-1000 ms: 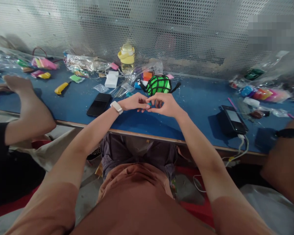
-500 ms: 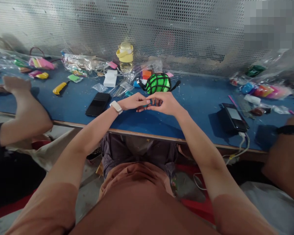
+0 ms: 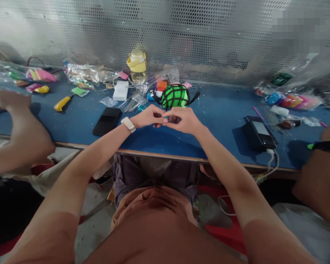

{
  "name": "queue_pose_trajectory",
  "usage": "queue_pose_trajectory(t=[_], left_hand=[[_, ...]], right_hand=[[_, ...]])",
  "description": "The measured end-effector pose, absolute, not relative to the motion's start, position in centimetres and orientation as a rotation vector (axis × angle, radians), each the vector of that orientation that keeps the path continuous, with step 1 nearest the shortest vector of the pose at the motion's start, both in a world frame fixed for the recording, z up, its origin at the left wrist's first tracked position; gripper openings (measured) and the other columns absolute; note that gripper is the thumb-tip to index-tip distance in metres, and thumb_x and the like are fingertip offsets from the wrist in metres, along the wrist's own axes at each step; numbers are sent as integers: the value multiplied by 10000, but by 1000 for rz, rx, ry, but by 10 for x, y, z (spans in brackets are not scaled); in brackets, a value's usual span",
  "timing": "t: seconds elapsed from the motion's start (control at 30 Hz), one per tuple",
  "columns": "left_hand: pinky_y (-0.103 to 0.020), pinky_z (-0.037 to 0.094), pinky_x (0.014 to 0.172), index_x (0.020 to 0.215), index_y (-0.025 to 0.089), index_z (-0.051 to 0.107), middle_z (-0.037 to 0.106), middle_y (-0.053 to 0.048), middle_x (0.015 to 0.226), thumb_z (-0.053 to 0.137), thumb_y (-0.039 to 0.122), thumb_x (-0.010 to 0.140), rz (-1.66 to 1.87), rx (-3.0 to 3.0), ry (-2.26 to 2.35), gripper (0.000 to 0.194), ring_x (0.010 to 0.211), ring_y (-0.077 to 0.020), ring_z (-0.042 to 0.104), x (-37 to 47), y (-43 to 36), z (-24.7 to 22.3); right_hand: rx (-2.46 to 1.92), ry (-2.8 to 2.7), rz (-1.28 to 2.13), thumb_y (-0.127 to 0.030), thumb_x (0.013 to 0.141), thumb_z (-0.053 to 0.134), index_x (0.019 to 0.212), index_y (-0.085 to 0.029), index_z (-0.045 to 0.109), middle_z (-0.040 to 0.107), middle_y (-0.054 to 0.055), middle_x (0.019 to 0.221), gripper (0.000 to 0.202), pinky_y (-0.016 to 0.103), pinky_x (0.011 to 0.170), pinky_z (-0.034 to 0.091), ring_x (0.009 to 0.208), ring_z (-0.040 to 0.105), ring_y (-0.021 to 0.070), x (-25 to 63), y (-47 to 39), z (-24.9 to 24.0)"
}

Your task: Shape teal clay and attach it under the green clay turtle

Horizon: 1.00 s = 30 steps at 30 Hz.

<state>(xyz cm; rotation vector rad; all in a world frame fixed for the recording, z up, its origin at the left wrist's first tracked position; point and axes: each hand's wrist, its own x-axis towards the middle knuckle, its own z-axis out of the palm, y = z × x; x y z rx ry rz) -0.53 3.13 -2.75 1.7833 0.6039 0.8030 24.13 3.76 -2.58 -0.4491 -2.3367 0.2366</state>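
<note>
My left hand (image 3: 150, 116) and my right hand (image 3: 183, 119) meet above the blue table near its front edge. Pinched between their fingertips is a small blue piece (image 3: 167, 117), which looks like modelling clay; the fingers cover most of it. Just behind my hands sits a rounded green figure (image 3: 175, 96) criss-crossed with black strips, with thin black limbs sticking out at both sides. A bundle of thin wires (image 3: 129, 104) and a bit of teal material (image 3: 141, 107) lie beyond my left hand.
A black phone (image 3: 106, 121) lies left of my left hand, with a yellow cutter (image 3: 62, 103) farther left. A yellow-topped bottle (image 3: 137, 65) stands by the perforated metal wall. On the right are a black device with a cable (image 3: 260, 132) and bagged coloured clay (image 3: 294, 101). Co-workers' arms flank me.
My fingertips have shifted a little around the blue piece, the two hands staying together. The whole view has turned slightly, so the table's things sit a bit farther left.
</note>
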Motion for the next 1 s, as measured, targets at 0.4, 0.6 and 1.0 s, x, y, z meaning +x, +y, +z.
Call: queue_pose_trajectory(t=[0.4,0.6,1.0], left_hand=[[-270,482,559,839,219,629,623,5,658,519,773,1158,1139,1593,752,649,568,-135,567,32,-14,-43],[-237,464,521,1120,238,700,639,40,710,656,632,1157,1199,1498,770,398,564,-118,608,25,-17,-47],[-268,649,706,1234,261,715,820,-17,922,742,397,1130,1206,1696,813,173,798,-175,840,26,-21,-45]], right_hand=[[-380,-2161,-93,-486,1136,796,1013,-258,797,787,-34,806,260,248,563,482,629,712,95,245,29,-23],[-489,-2126,-19,-412,1133,807,1082,-290,817,855,-16,922,132,246,587,545,738,800,124,243,28,-25],[-595,-1965,78,-237,1080,828,1175,-336,817,885,15,1038,138,343,663,707,759,839,194,243,13,-12]])
